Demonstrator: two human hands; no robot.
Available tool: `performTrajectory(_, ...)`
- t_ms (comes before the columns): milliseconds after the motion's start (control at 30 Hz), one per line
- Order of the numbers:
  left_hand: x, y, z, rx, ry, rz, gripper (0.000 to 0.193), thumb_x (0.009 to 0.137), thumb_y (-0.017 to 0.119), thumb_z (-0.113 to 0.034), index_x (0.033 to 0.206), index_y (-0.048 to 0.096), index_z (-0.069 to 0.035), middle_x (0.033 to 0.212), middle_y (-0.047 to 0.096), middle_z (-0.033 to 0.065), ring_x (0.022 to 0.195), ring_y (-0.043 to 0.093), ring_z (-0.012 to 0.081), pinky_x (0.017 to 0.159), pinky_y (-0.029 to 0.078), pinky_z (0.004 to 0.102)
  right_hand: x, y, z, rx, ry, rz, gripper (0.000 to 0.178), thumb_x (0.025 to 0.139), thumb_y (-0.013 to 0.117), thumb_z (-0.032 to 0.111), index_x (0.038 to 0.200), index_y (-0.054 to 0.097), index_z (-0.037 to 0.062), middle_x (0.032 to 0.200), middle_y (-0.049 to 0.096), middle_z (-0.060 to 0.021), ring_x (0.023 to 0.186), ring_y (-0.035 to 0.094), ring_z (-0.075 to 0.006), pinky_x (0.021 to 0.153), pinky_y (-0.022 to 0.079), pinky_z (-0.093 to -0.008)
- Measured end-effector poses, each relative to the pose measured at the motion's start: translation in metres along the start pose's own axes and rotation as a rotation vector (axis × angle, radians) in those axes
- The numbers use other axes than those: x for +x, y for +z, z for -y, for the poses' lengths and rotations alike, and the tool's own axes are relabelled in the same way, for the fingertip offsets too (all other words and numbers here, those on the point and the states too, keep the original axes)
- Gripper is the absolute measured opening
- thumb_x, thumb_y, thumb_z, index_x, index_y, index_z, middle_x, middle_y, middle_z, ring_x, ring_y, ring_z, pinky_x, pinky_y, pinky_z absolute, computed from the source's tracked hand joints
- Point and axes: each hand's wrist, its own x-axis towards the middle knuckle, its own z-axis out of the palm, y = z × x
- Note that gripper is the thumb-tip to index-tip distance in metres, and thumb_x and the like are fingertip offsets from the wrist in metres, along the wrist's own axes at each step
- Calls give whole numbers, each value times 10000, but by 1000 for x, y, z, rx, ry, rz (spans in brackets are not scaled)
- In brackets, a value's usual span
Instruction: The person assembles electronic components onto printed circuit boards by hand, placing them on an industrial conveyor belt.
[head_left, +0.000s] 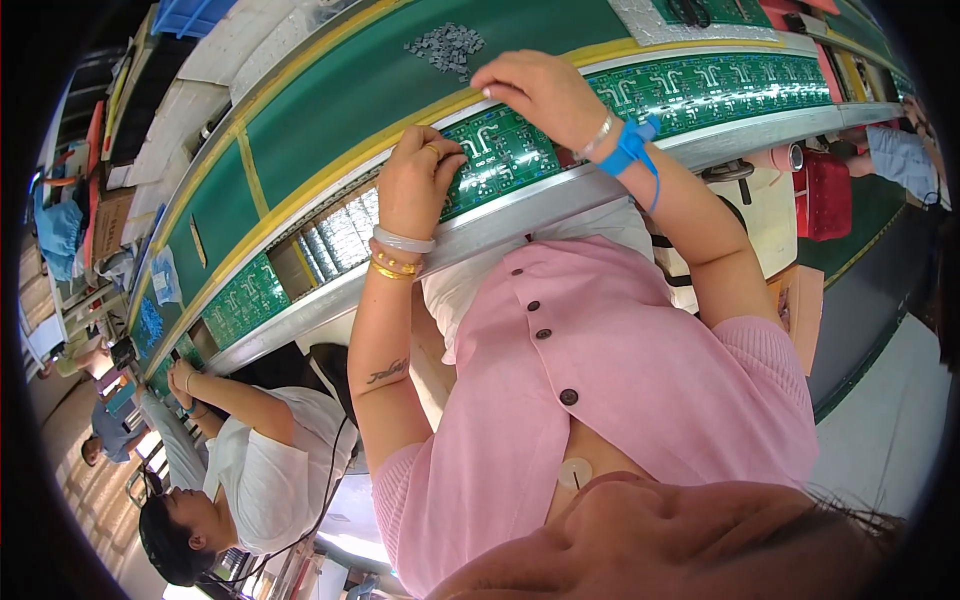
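Note:
My left hand (412,185) is closed, thumb and fingertips pressed together at the left end of a green circuit board (515,158). Anything between those fingertips is hidden. Above the same board, my right hand (545,98) reaches leftward with fingers curled and thumb close to them. Whatever it may hold is too small to make out. Just beyond its fingertips lies a loose pile of small grey components (445,47) on a green mat (350,95). A blue wrist strap (628,150) circles my right wrist.
More green circuit boards (710,90) line the metal-edged rail (540,205) rightward; another board (245,300) sits to the left past bare rollers (340,240). Blue parts (150,322) lie farther left. A co-worker in white (275,450) works at the line on my left.

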Motion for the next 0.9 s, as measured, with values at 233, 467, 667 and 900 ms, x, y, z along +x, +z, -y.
performTrajectory(233, 64, -2, 16, -63, 12, -139, 111, 705, 694, -146, 758, 663, -54, 789, 576, 69, 714, 573, 240, 626, 462, 333, -26, 7, 40, 88, 96, 256, 87, 759, 620, 101, 833, 595, 62, 835, 587, -71, 798, 557, -261, 694, 456, -341)
performTrajectory(467, 80, 16, 37, -29, 71, -110, 123, 670, 722, -177, 726, 678, -77, 782, 588, 46, 765, 555, 231, 667, 462, 340, -35, 31, 32, 63, -18, 239, 78, 720, 634, 61, 789, 600, 48, 933, 551, -46, 882, 512, -241, 760, 448, -329)
performTrajectory(667, 72, 12, 29, -110, 82, -105, 104, 682, 706, -135, 747, 671, -62, 779, 608, 37, 703, 582, 198, 640, 482, 300, -33, 33, 34, 16, -17, 274, 65, 717, 633, 61, 776, 608, 50, 933, 546, -43, 875, 511, -230, 767, 451, -325)
performTrajectory(900, 65, 1, 16, -324, -125, -172, 122, 751, 666, -107, 836, 656, -21, 747, 662, 63, 680, 643, 117, 645, 509, 234, -33, 33, 35, -3, -25, 285, 62, 718, 632, 67, 770, 603, 53, 933, 542, -44, 873, 513, -231, 757, 455, -323)
